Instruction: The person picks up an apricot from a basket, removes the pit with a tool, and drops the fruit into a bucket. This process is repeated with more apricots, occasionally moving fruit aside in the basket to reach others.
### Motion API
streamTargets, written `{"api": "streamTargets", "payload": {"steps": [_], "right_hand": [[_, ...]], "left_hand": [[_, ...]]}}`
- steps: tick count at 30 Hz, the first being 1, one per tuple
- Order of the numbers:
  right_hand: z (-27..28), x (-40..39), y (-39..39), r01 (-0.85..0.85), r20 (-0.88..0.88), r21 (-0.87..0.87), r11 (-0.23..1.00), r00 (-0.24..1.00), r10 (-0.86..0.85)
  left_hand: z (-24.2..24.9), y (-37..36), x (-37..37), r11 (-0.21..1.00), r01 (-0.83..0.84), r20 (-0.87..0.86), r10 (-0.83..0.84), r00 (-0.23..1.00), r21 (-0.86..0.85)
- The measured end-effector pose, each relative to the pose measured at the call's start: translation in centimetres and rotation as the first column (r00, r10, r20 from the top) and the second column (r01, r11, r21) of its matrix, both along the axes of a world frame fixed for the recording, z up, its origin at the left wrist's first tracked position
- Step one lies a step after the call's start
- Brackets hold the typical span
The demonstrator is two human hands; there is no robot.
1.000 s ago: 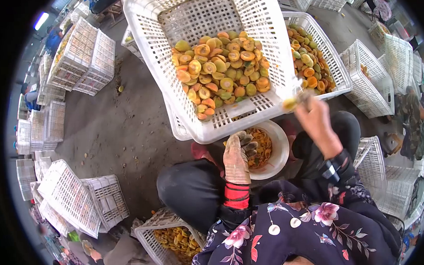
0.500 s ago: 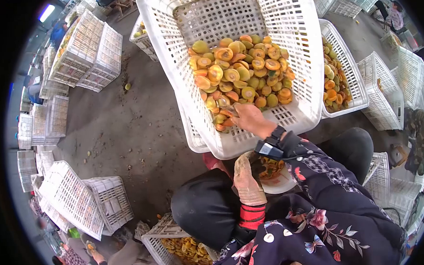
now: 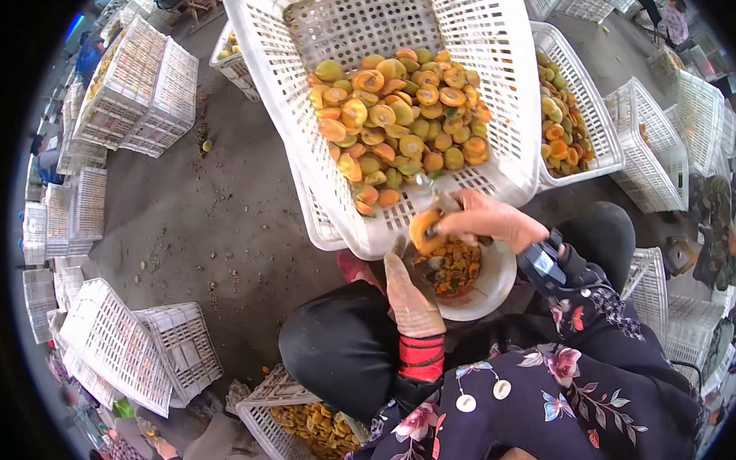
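My right hand, bare with a dark wrist device, is closed round an orange fruit half above a white bowl. Something metallic, blurred, shows by its fingers. My left hand, in a pale, dirty glove with a red cuff, is beside the bowl's left side, close to the fruit; its fingertips are partly hidden, and I cannot make out whether it holds anything. Small orange pieces lie in the bowl. Just beyond is a white basket with many halved fruits.
Another fruit-filled crate stands to the right, and one sits at lower left. Stacked white crates stand on the left, more on the right. Co-workers sit at lower left and upper right. Debris dots the grey floor.
My right hand has moved from the fruit pile in the basket back to above the bowl, now with a fruit half. The view has shifted slightly, and more of the bowl shows.
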State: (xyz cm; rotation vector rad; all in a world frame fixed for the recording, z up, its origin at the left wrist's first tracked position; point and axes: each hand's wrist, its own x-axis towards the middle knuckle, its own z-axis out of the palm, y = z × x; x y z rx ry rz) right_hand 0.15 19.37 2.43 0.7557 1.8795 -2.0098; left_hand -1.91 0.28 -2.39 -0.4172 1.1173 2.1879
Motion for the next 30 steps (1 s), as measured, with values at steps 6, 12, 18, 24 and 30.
{"api": "streamTargets", "payload": {"steps": [6,12,18,24,30], "right_hand": [[0.9,6.2,-4.3,0.098,-0.347,0.626,0.774,0.924,0.163],[3.1,10.4,-7.3,-0.083,-0.05,0.86,0.504,0.968,0.245],[2.6,11.2,-7.7,-0.077,-0.063,0.865,0.496,0.964,0.259],[2.2,11.1,-7.7,-0.183,0.049,0.805,0.564,0.969,0.244],[0.5,11.1,-8.4,0.001,-0.231,0.587,0.81,0.959,0.166]], "left_hand": [[0.7,0.2,1.0,0.972,0.235,-0.109,-0.235,0.966,-0.01],[3.1,0.1,1.5,0.986,0.06,0.073,-0.072,0.995,0.158],[3.0,1.0,2.7,0.977,0.151,-0.341,-0.195,0.92,-0.15],[0.8,1.0,2.2,0.954,0.197,-0.351,-0.269,0.897,-0.227],[0.3,0.9,2.0,0.954,0.236,-0.32,-0.286,0.903,-0.186]]}}
